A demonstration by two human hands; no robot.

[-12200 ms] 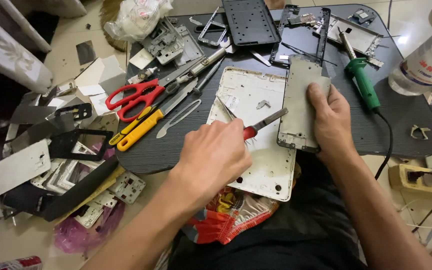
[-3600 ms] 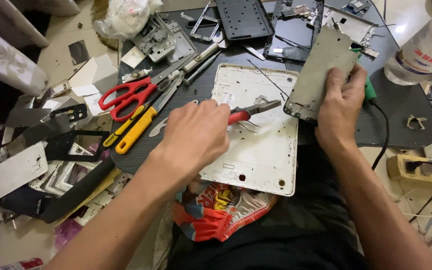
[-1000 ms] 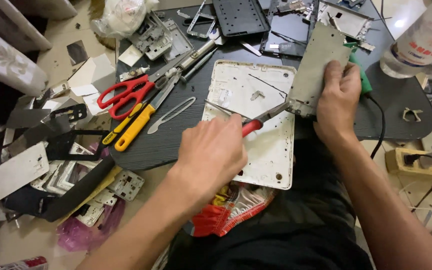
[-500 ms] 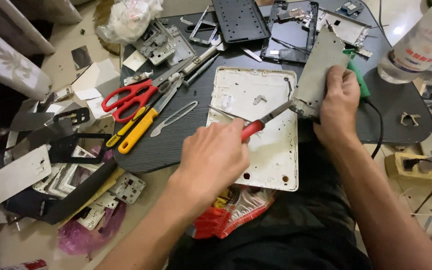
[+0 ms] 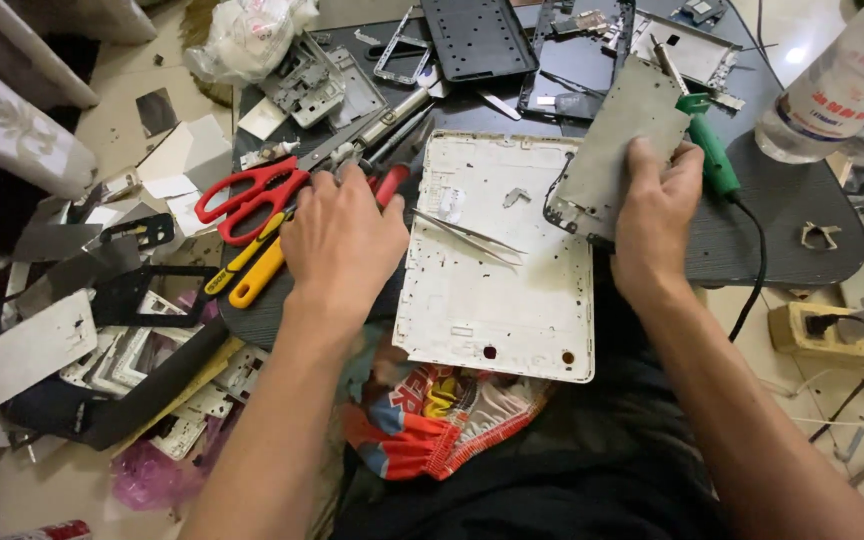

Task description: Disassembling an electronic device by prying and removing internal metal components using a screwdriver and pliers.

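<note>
Left hand (image 5: 344,238) is palm down at the left edge of the dark mat (image 5: 802,200), fingers curled loosely over the red-handled tool (image 5: 392,182) lying there; whether they are clamped on it or just resting, I cannot tell. Just beside that hand sit the red scissors (image 5: 248,195) and a yellow-handled tool (image 5: 254,272). Right hand (image 5: 654,212) is closed on the lower edge of a grey metal plate (image 5: 620,150), holding it tilted up off the mat near the far right side. Between the two hands lies the white tablet back (image 5: 497,290), flat, its near edge hanging over the mat's front edge, with thin tweezers (image 5: 467,234) resting on it. A green-handled iron (image 5: 710,152) lies just beside the right thumb, and a plastic bottle (image 5: 847,85) stands at the far right corner.
</note>
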